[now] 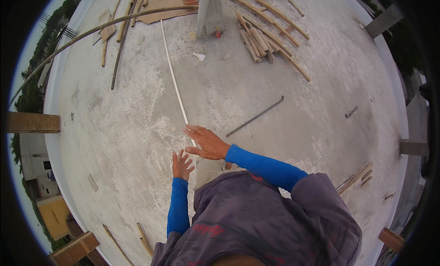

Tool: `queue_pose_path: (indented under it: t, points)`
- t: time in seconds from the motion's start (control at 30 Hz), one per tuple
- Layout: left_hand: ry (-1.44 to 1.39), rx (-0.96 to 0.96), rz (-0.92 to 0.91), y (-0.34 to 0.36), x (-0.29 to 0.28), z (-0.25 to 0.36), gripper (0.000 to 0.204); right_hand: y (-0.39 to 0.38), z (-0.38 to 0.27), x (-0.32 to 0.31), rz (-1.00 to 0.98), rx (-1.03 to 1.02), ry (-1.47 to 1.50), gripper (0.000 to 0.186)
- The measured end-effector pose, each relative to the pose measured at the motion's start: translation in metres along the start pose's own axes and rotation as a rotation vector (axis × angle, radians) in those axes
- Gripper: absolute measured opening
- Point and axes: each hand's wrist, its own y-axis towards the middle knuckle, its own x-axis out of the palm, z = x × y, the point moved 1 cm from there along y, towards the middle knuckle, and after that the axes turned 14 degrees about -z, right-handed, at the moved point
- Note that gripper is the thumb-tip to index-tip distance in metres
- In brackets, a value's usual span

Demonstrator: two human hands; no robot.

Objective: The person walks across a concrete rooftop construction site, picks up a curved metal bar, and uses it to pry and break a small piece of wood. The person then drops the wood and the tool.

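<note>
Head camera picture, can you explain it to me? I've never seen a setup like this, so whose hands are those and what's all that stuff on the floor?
There is no machine here, just a person wearing a camera on their head. It looks down, and its fisheye lens bends straight edges near the rim. The blue sleeves are the person's own, leading to the left hand and right hand. Both are open, and neither seems to grip anything. A white strip runs along the floor to the right hand; whether they touch, I can't tell. Also lying there are a dark rod with a bent end, a wood pile and, near the column, some cardboard.
</note>
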Motion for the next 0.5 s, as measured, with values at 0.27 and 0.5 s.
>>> queue_pose_path:
  t: [0.27, 0.5]
  points:
    - [-0.679, 0.128, -0.679, 0.086, 0.162, 0.155, 0.100, 0.096, 0.043, -0.054, -0.089, -0.303, -0.309, 0.083]
    - [-0.612, -0.177, -0.965, 0.200, 0.170, 0.324, 0.101, -0.020, 0.233, -0.118, 0.145, 1.391, -0.048, 0.078]
